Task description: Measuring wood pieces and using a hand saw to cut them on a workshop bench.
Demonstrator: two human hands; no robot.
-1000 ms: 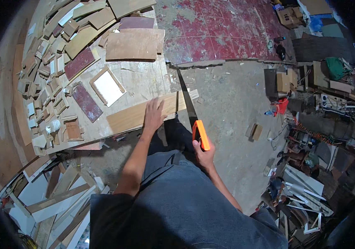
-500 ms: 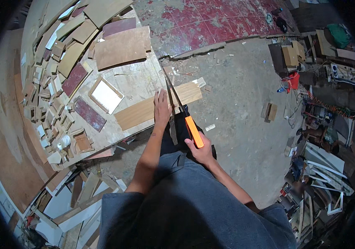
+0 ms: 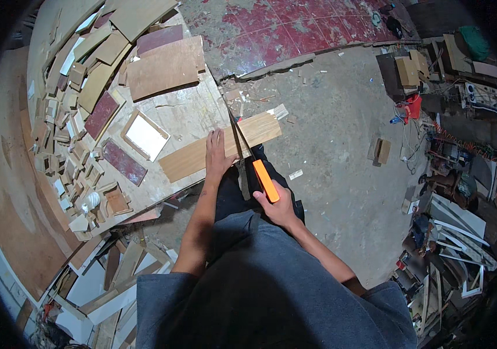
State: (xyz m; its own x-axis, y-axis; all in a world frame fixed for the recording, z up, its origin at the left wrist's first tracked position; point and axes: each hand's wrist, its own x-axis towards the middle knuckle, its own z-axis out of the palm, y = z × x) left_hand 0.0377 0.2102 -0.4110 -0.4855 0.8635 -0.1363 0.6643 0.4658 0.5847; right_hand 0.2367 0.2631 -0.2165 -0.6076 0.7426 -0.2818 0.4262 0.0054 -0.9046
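My left hand (image 3: 218, 156) lies flat on a light-brown wooden board (image 3: 185, 158), its fingers apart and its thumb stretched toward the saw blade. The board rests across the worktable's corner, and its right end sticks out past the table edge. In my right hand (image 3: 280, 207) is the orange handle of a handsaw (image 3: 266, 180), with the fingers wrapped round it. The dark saw blade slants up and left across the board, just right of my left hand. Whether its teeth are in a cut cannot be made out.
On the worktable (image 3: 181, 119) lie a plywood sheet (image 3: 164, 68), a white-centred wooden frame (image 3: 145, 135), a dark red panel (image 3: 124, 161) and several small wood offcuts. Scrap boards (image 3: 114, 291) are piled below it. Tools and cables line the right side of the concrete floor (image 3: 335, 174).
My left hand has shifted a little left along the board, and its thumb now reaches out to the right. My right hand and the saw have moved slightly up and left.
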